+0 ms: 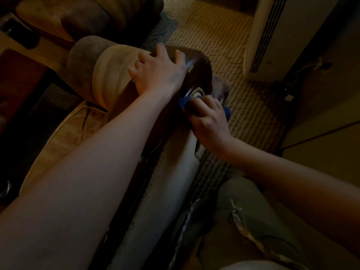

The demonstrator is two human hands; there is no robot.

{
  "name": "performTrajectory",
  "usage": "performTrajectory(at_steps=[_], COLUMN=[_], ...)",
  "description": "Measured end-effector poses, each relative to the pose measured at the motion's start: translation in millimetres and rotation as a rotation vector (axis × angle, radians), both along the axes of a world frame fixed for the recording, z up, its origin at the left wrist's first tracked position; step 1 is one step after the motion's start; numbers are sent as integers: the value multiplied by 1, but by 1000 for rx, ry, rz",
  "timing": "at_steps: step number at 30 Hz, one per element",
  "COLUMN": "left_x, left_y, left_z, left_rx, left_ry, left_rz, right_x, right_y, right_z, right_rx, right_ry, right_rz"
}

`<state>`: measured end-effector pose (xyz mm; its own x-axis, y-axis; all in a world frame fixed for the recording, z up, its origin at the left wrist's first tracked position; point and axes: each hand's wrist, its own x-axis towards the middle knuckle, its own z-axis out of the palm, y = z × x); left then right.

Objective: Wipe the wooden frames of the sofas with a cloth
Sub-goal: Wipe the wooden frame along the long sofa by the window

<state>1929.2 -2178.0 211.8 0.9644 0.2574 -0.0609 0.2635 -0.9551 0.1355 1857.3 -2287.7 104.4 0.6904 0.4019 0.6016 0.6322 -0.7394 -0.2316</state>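
A dark glossy wooden armrest frame (198, 63) curves over the end of a sofa in the middle of the view. My left hand (157, 73) rests on top of it, fingers spread across the wood and the padded bolster (109, 75). Just below, on the frame's outer side, my right hand (208, 119) grips a blue cloth (185, 102) and presses it against the wood. Most of the cloth is hidden under my fingers; a small blue corner (227, 112) sticks out on the right.
A second sofa (87, 18) stands at the top left. A white standing unit (272, 36) with a grille is at the top right, cables (280, 90) on the floor by it. Ribbed carpet (214, 32) covers the floor. A dark table (21, 82) lies left.
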Motion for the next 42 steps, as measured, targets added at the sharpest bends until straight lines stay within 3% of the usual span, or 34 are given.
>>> performTrajectory(at_steps=[3, 8, 12, 17, 21, 24, 28, 31, 34, 38, 40, 42], left_x=[0, 1, 0, 0, 0, 0, 1, 1, 0, 1, 2, 2], left_y=[0, 0, 0, 2, 2, 2, 2, 2, 1, 0, 0, 0], left_z=[0, -2, -1, -1, -1, 1, 0, 0, -1, 0, 0, -1], left_rx=[5, 11, 10, 0, -18, -27, -29, -29, 6, 77, 92, 95], left_ry=[-2, 4, 2, 11, 19, 17, 18, 16, 16, 29, 27, 27], left_rz=[2, -5, -1, -3, 5, 9, 8, 6, -7, -30, -39, -44], right_x=[-12, 5, 6, 2, 12, 15, 6, -9, 2, 68, 85, 75], right_y=[5, -12, -9, 0, -4, -9, -1, 17, 28, 10, -2, -3], right_z=[-3, 12, 8, 8, 14, 14, 20, 21, 19, 14, 2, -6], right_rx=[-2, -174, -164, 25, 564, 731, 795, 851, 861, 942, 860, 718], right_ry=[1, -174, -163, 103, 656, 873, 913, 798, 665, 847, 946, 904], right_rz=[17, 130, 51, -199, -277, -265, -180, -189, -332, -554, -616, -572])
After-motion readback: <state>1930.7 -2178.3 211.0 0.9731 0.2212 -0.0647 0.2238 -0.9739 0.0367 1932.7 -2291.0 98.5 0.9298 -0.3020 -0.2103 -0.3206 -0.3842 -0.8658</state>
